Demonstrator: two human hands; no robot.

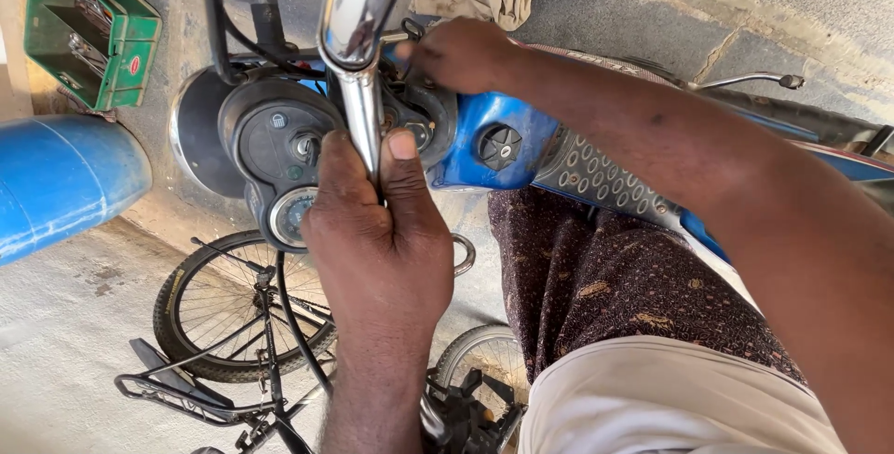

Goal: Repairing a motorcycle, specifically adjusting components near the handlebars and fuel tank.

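Chrome handlebar is gripped by the left hand, whose fingers and thumb are clamped around its lower end. Its long axis is seen running nearly straight up the picture, leaning slightly right, above the black speedometer housing. The right hand is laid at the clamp beside the blue fuel tank; whether its fingers are closed cannot be told.
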